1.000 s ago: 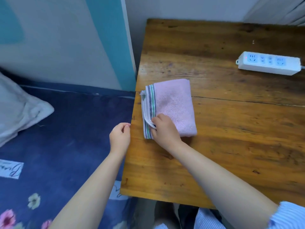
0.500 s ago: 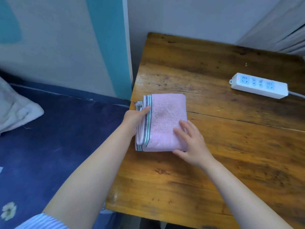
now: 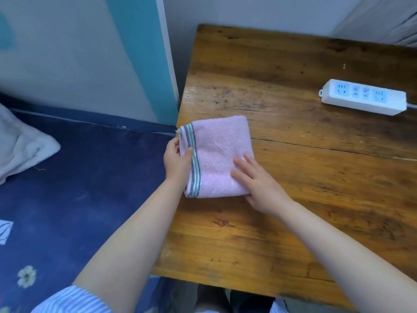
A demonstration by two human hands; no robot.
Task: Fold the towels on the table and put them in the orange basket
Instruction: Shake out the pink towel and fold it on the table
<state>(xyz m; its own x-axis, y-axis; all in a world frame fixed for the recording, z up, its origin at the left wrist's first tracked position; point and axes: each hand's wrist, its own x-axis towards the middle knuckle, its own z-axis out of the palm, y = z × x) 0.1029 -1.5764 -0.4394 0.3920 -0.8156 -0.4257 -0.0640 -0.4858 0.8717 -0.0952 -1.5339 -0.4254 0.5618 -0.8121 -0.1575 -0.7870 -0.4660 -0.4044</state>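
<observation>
Pink terry cloth, folded into a thick rectangular pad with a band of grey and green stripes along one edge, is the folded pink towel [image 3: 220, 154], and it lies on the worn brown wooden table [image 3: 293, 199] at the table's left edge, with its long axis running away from the person. The striped edge faces left, toward the dark blue floral bedspread [image 3: 67, 199] beside the table. The left hand [image 3: 177, 162] grips that striped edge at about mid-length, thumb on top and fingers curled round the stacked layers from the outer side. The right hand [image 3: 257, 181] rests on the towel's near right corner with its fingers straight and spread, pressing the pad flat and holding nothing. The towel sits squarely between the two hands, the left at its long striped side and the right at the opposite side nearer the person. The folding looks finished or close to it, so the step in hand is probably to square the pad and lift it. The orange basket is not in view, so which way the towel must travel cannot be told. Since only the left hand has a hold, the loose layers could slip apart on lifting unless the right hand supports the far side. A white power strip [image 3: 363, 98] lies well apart, toward the table's far right.
</observation>
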